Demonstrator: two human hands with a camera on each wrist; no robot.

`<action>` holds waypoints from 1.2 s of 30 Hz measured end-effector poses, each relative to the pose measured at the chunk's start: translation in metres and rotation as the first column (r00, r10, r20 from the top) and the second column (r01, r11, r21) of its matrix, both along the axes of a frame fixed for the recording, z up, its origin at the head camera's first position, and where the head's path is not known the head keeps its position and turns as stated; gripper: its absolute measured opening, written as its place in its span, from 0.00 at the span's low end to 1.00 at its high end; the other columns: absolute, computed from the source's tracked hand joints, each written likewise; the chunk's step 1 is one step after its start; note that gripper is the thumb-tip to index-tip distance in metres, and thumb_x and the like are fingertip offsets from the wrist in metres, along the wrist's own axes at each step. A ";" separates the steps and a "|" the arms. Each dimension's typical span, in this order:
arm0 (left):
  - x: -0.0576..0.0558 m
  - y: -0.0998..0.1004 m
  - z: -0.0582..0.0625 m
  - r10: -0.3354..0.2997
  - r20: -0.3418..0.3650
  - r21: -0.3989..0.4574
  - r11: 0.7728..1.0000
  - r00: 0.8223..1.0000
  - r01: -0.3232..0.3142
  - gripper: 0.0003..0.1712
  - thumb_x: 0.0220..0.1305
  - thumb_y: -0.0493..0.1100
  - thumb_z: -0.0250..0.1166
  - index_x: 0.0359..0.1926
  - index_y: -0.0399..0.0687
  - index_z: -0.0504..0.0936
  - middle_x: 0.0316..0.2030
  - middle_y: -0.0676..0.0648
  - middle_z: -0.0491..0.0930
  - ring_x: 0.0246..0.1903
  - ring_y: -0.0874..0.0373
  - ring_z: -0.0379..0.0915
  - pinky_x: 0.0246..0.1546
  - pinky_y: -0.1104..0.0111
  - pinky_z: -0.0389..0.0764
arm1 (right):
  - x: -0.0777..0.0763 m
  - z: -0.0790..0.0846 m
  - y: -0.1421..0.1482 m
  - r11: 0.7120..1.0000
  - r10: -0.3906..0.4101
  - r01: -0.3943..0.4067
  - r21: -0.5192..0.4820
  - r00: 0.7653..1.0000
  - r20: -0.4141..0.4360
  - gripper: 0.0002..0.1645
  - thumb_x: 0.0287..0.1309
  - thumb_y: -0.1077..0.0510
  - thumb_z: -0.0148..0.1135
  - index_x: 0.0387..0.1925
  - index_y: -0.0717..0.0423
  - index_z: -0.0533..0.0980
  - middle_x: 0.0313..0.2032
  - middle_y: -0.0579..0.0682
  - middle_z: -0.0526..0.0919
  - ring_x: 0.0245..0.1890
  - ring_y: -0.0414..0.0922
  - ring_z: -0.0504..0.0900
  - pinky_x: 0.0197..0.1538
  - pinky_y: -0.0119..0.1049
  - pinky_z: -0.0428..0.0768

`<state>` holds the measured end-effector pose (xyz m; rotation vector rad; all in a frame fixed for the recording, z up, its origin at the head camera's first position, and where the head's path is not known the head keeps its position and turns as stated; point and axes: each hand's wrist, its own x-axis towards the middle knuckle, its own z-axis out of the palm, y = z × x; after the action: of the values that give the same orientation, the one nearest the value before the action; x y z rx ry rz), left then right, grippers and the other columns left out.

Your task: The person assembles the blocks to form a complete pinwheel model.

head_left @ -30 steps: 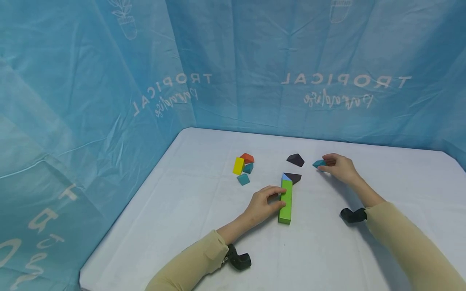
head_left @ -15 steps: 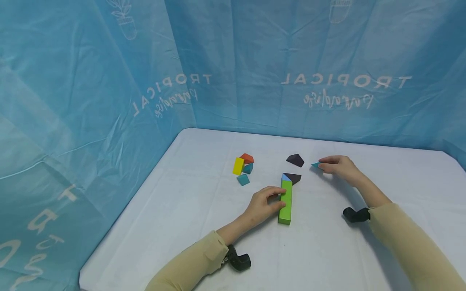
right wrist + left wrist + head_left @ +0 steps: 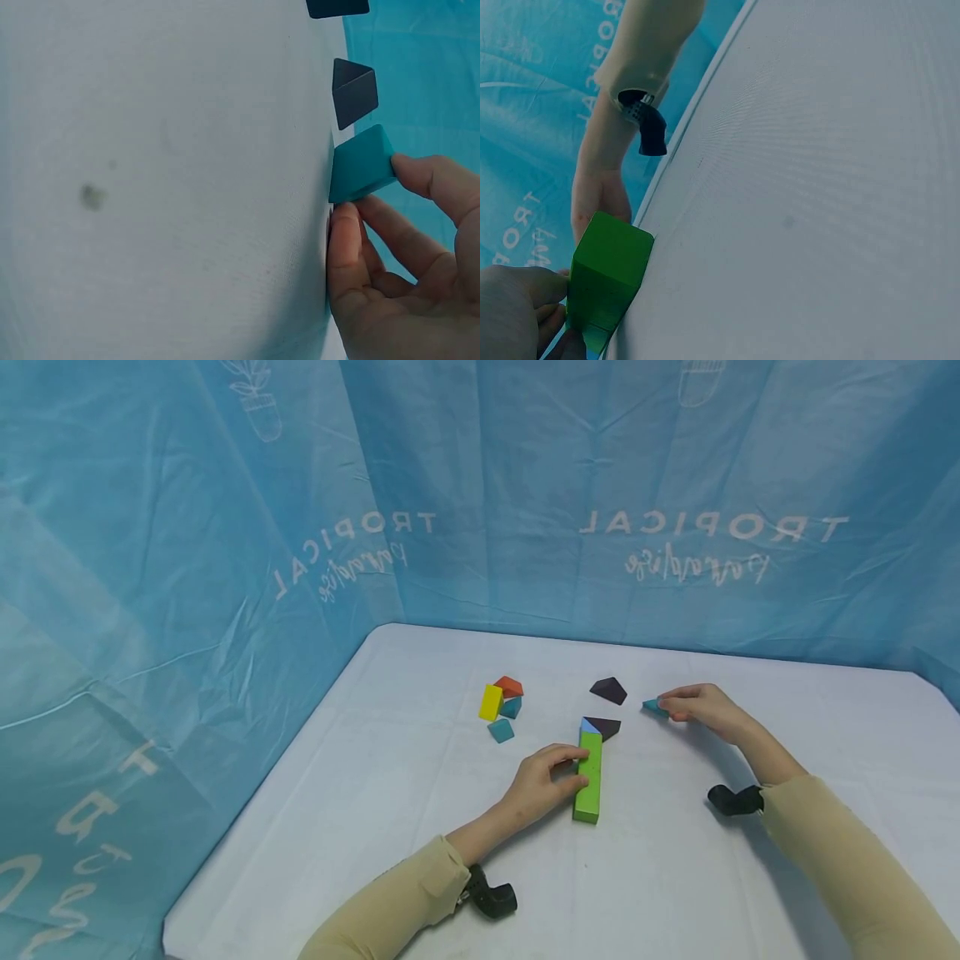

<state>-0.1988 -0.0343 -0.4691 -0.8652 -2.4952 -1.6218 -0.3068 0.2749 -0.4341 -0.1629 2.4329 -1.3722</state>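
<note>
A long green block [image 3: 590, 797] lies on the white table, pointing away from me. My left hand [image 3: 536, 785] holds it along its left side, with thumb and fingertips at the upper edge; the green end face [image 3: 615, 251] shows in the left wrist view. At its far end sits a small light-blue triangular face [image 3: 589, 726], with a dark block [image 3: 606, 727] beside it on the right. To the far right, my right hand [image 3: 705, 708] pinches a teal wedge-like block [image 3: 364, 165] between thumb and fingers, low at the tabletop.
Another dark block [image 3: 609, 690] lies behind the green one. Left of it is a cluster: a yellow block [image 3: 491, 702], a red-orange block [image 3: 510, 686], a teal block [image 3: 512, 707] and a second teal block [image 3: 501, 730]. Blue printed curtains [image 3: 525, 568] stand behind and left of the table [image 3: 337, 760].
My right hand has turned the teal block in its fingers and shifted slightly, lower toward the table. The left hand and the green block have stayed where they were.
</note>
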 end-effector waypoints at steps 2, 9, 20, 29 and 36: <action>0.000 0.000 0.000 0.001 0.000 -0.002 1.000 1.000 -0.001 0.20 0.58 0.36 0.68 0.53 0.40 0.79 0.50 0.48 0.78 0.52 0.63 0.71 0.53 0.75 0.71 | -0.001 0.000 0.000 1.000 -0.006 0.006 0.016 1.000 0.003 0.37 0.63 0.46 0.58 0.58 0.74 0.67 0.46 0.58 0.79 0.39 0.42 0.78 0.55 0.42 0.70; 0.001 0.000 0.000 -0.001 0.003 -0.008 1.000 1.000 0.001 0.20 0.58 0.35 0.68 0.52 0.40 0.79 0.50 0.48 0.78 0.53 0.62 0.71 0.53 0.76 0.71 | -0.001 0.003 -0.002 0.997 -0.056 0.055 0.054 0.998 0.018 0.36 0.63 0.45 0.58 0.56 0.75 0.68 0.33 0.49 0.80 0.33 0.41 0.76 0.48 0.36 0.70; 0.003 -0.002 0.002 -0.008 0.006 0.002 1.000 1.000 0.008 0.20 0.58 0.35 0.68 0.52 0.39 0.79 0.50 0.47 0.78 0.53 0.60 0.72 0.53 0.75 0.71 | 0.009 0.004 -0.002 0.999 -0.029 0.026 -0.031 0.992 -0.123 0.35 0.62 0.48 0.61 0.61 0.67 0.67 0.60 0.66 0.69 0.59 0.59 0.64 0.64 0.60 0.56; 0.002 -0.002 0.000 -0.010 0.006 0.002 1.000 1.000 0.010 0.20 0.58 0.35 0.67 0.53 0.40 0.79 0.50 0.47 0.78 0.52 0.61 0.72 0.54 0.75 0.71 | 0.014 -0.001 -0.007 0.995 -0.013 0.035 0.099 0.977 -0.212 0.34 0.59 0.46 0.62 0.60 0.64 0.70 0.53 0.64 0.75 0.51 0.55 0.73 0.52 0.49 0.72; 0.002 -0.002 0.001 -0.003 0.011 -0.004 1.000 1.000 0.003 0.20 0.58 0.36 0.67 0.53 0.41 0.79 0.50 0.48 0.78 0.53 0.62 0.71 0.54 0.75 0.71 | 0.020 0.001 -0.015 0.975 -0.020 0.075 0.211 0.967 -0.253 0.37 0.60 0.41 0.60 0.60 0.65 0.69 0.55 0.65 0.73 0.52 0.59 0.75 0.50 0.54 0.75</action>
<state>-0.1966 -0.0359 -0.4683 -0.8629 -2.5073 -1.6274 -0.2872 0.2600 -0.4330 -0.2359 2.7936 -1.1501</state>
